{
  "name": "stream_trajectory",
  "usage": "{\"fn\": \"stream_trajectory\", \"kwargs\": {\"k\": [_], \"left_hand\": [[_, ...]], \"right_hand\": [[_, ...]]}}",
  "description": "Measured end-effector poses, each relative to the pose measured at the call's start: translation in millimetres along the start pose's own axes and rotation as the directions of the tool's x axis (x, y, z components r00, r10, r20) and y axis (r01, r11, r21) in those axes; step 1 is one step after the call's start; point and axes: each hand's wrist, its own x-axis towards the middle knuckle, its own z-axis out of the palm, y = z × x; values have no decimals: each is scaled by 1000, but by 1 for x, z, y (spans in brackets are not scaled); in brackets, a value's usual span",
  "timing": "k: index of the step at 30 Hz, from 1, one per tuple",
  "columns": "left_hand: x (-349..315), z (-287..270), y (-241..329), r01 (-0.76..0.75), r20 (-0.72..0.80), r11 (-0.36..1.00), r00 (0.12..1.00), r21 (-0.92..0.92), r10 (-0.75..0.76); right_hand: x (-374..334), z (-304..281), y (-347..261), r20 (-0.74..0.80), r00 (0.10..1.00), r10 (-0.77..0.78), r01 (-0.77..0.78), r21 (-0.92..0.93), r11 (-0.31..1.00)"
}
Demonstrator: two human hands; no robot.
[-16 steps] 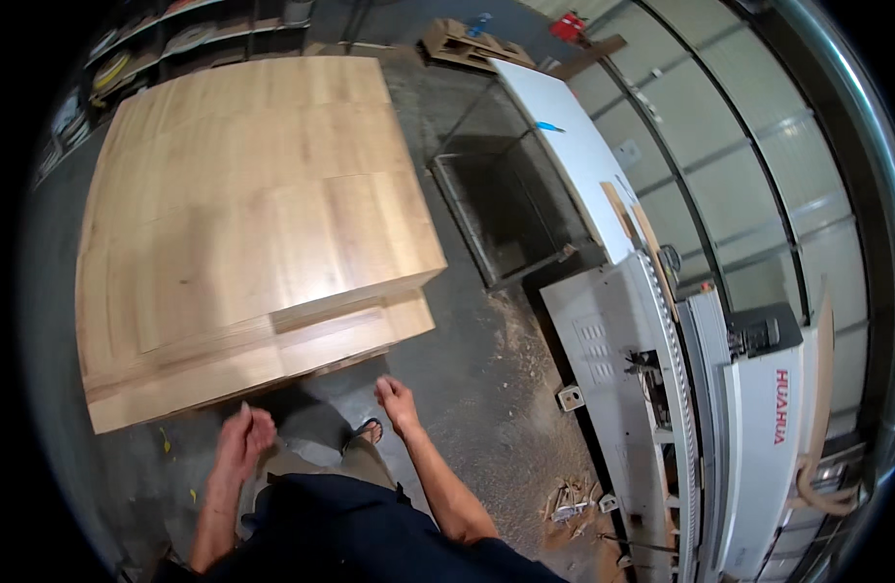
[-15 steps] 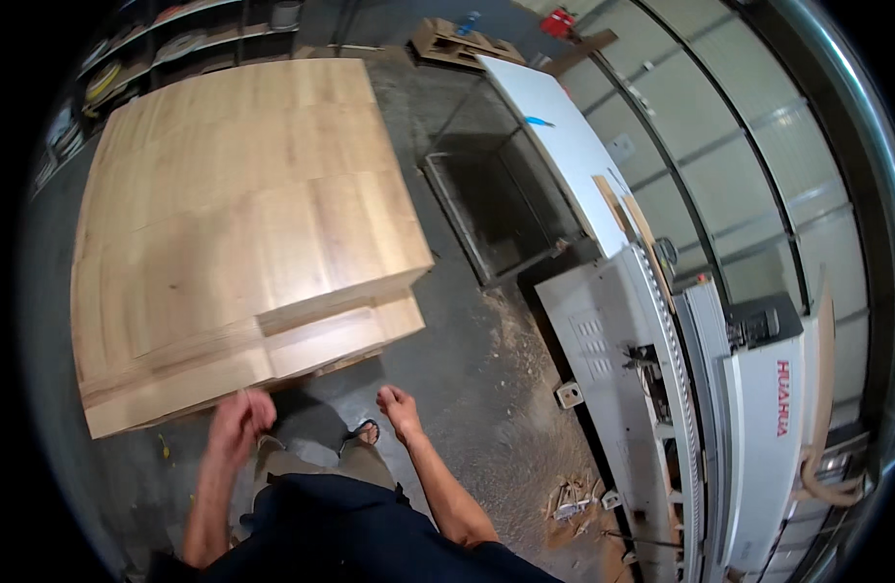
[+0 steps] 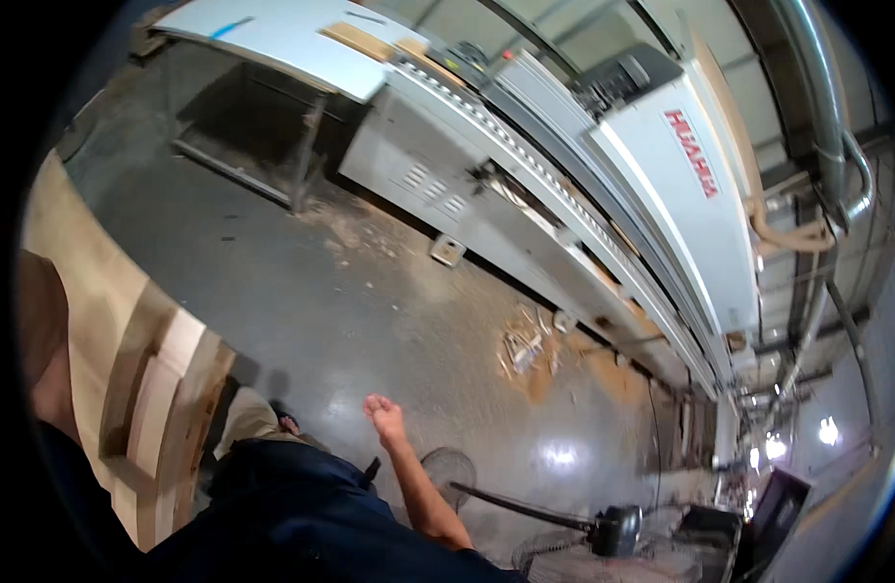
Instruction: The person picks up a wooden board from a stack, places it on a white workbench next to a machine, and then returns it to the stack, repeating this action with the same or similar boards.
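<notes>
My right hand (image 3: 384,418) hangs over the grey floor with its fingers curled in, and nothing shows in them. It touches nothing. At the left rim part of my left arm (image 3: 47,340) shows dark and smeared, in front of the stacked wooden panels (image 3: 88,253); its fingers cannot be made out. The panels are pale wood with a stepped, notched corner, close by my left side.
A long white and grey machine (image 3: 438,165) runs along the right. A white-topped table (image 3: 272,44) adjoins its far end. Wood scraps (image 3: 525,345) and sawdust lie by its base. A floor fan (image 3: 617,532) stands at the near right.
My view has swung to the right, so the panels now sit at the left rim. My left hand has left the panel edge area. A fan has come into view.
</notes>
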Motion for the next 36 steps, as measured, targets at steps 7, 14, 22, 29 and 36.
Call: {"fn": "stream_trajectory", "kwargs": {"k": [7, 14, 22, 29, 36], "left_hand": [[64, 69, -135, 0, 133, 975, 991, -222, 31], [142, 84, -254, 97, 224, 962, 974, -254, -39], [257, 136, -360, 1, 282, 930, 953, -368, 111], [352, 186, -434, -177, 284, 867, 898, -467, 336], [482, 263, -572, 98, 215, 777, 975, -621, 49]], "right_hand": [[43, 9, 4, 81, 993, 85, -87, 21, 996], [145, 83, -104, 16, 987, 158, -159, 150, 976], [275, 161, -269, 77, 973, -219, 232, -241, 942], [330, 167, -327, 23, 971, -237, 238, -133, 962], [427, 139, -379, -58, 995, -79, 93, 318, 944]]}}
